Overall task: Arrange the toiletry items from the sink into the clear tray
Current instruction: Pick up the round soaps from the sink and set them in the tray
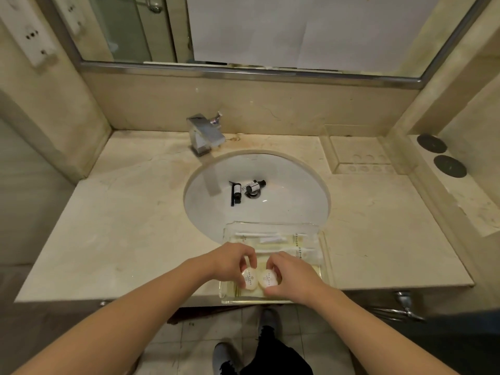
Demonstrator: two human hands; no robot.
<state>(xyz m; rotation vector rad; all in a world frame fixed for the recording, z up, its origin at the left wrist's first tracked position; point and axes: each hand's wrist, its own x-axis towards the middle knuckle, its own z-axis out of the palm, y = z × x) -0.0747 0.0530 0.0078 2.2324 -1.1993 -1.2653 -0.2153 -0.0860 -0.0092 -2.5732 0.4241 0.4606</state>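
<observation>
From the head camera, our left hand (228, 262) pinches one round white soap (249, 278) and our right hand (290, 274) pinches a second round soap (267, 277), the two side by side over the near end of the clear tray (326, 255). Long white packets (270, 238) lie crosswise at the tray's far end. Beyond the tray, in the sink (297, 185), two small dark-capped bottles (255, 186) and a black comb (232, 194) lie near the drain, the comb's long axis pointing toward the tray. The tray sits on the desk (135, 212).
</observation>
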